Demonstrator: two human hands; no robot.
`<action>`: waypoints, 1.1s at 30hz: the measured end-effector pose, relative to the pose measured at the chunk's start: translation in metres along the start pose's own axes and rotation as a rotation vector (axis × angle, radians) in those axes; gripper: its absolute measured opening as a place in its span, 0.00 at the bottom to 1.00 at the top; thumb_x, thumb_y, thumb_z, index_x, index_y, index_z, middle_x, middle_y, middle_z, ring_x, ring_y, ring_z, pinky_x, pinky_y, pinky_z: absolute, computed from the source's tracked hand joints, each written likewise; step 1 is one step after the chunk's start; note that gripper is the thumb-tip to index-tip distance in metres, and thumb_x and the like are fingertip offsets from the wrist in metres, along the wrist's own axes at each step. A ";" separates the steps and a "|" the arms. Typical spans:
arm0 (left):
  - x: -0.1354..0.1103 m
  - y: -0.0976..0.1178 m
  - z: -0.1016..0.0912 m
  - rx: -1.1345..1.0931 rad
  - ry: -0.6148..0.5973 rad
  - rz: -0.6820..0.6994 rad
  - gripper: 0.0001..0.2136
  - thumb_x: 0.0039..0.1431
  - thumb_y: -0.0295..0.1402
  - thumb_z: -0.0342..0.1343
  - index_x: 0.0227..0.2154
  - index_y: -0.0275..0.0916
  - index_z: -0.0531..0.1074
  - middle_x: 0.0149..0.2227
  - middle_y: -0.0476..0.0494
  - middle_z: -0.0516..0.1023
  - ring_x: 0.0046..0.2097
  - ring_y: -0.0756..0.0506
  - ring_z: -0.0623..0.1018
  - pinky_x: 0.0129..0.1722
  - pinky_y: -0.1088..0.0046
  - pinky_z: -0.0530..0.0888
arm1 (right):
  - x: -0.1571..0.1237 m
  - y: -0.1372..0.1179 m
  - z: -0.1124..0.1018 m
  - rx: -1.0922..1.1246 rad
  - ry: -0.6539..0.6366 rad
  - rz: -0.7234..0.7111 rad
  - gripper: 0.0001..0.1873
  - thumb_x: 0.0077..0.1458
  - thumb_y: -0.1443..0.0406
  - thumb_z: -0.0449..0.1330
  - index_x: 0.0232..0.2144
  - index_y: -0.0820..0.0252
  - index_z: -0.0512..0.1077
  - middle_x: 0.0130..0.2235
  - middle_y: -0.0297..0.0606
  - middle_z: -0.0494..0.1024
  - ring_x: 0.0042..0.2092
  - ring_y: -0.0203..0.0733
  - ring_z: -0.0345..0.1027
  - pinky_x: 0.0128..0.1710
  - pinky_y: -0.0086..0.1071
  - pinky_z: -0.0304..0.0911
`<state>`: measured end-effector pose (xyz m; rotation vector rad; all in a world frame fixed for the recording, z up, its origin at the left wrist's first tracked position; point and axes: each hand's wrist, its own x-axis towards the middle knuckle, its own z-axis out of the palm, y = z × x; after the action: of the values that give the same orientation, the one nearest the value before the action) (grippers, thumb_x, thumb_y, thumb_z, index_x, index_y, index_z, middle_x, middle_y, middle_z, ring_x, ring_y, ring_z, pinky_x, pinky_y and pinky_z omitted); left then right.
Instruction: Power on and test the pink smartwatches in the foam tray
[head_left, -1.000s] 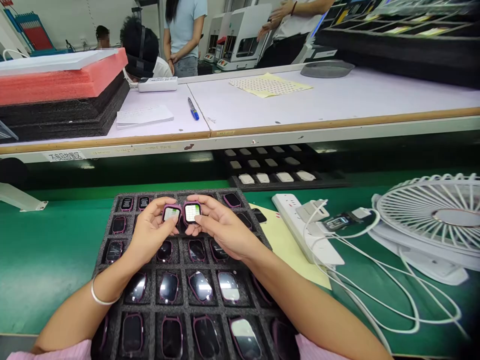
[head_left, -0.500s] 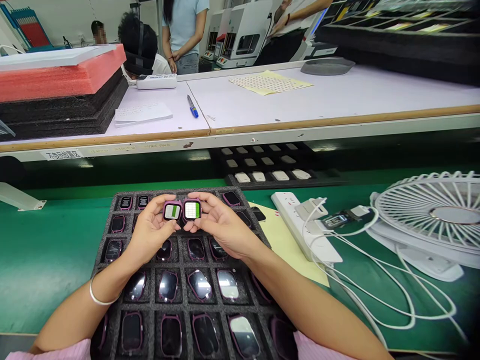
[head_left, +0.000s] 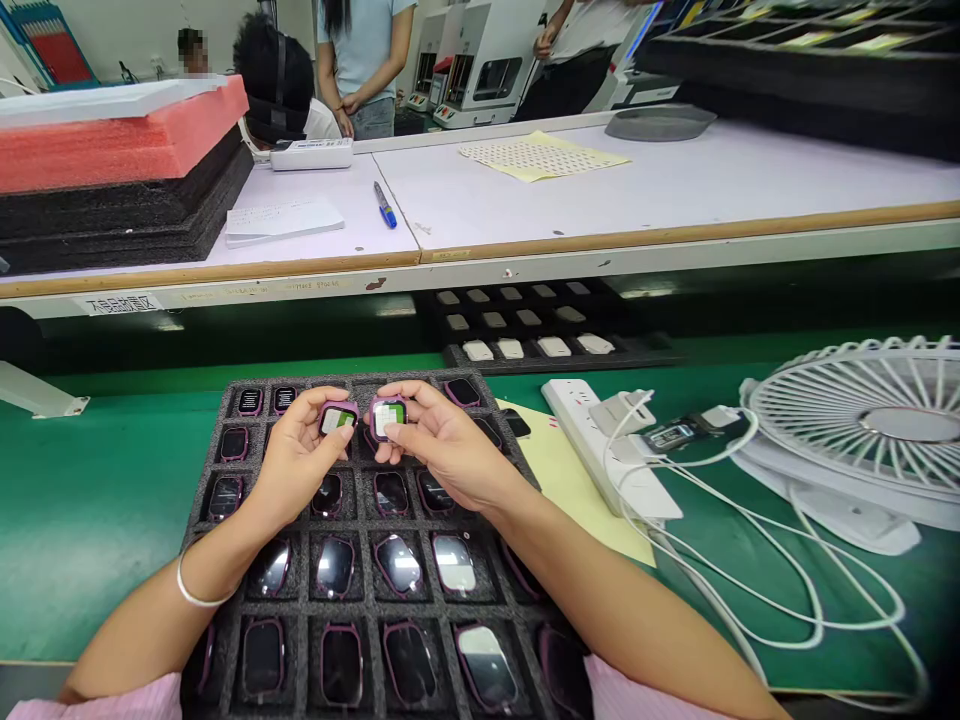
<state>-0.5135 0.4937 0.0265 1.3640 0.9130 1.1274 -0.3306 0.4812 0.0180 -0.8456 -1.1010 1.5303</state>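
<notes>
My left hand (head_left: 304,450) is closed on a purple-framed smartwatch (head_left: 337,418) without a strap, its screen lit white and green, the thumb lying on the glass. A second smartwatch (head_left: 388,408) of the same kind, also lit, is gripped in my right hand (head_left: 431,435) with the thumb across its screen. The two watches are side by side with a small gap between them. Below both hands lies a black foam tray (head_left: 367,580) whose compartments hold several more purple watches (head_left: 342,665), most with dark screens.
Right of the tray are a white power strip (head_left: 592,430) with cables, a yellow sheet (head_left: 577,490) and a white fan (head_left: 862,430). A shelf (head_left: 660,200) crosses ahead, bearing foam sheets (head_left: 120,150) and a pen (head_left: 385,205). Beneath it sits another tray (head_left: 540,355). People are beyond.
The two watches have moved slightly apart, the left one now tilted. Both thumbs have shifted up onto the screens, and the green areas displayed have changed shape.
</notes>
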 end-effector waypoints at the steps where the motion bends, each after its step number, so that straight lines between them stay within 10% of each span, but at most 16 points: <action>1: 0.000 0.000 0.000 -0.004 -0.002 0.003 0.14 0.55 0.30 0.62 0.44 0.41 0.70 0.38 0.48 0.72 0.30 0.54 0.70 0.28 0.81 0.73 | 0.000 0.001 0.000 -0.001 -0.004 -0.006 0.19 0.51 0.63 0.68 0.45 0.56 0.67 0.35 0.32 0.74 0.29 0.36 0.73 0.29 0.30 0.65; 33: -0.002 0.000 0.000 -0.067 -0.045 -0.051 0.17 0.58 0.29 0.58 0.51 0.41 0.68 0.48 0.43 0.74 0.32 0.52 0.80 0.35 0.75 0.79 | 0.000 0.003 -0.004 -0.074 0.001 -0.056 0.21 0.50 0.62 0.69 0.44 0.55 0.66 0.38 0.33 0.72 0.29 0.35 0.69 0.30 0.32 0.66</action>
<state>-0.5139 0.4918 0.0259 1.2995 0.8652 1.0754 -0.3278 0.4824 0.0140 -0.8586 -1.1774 1.4499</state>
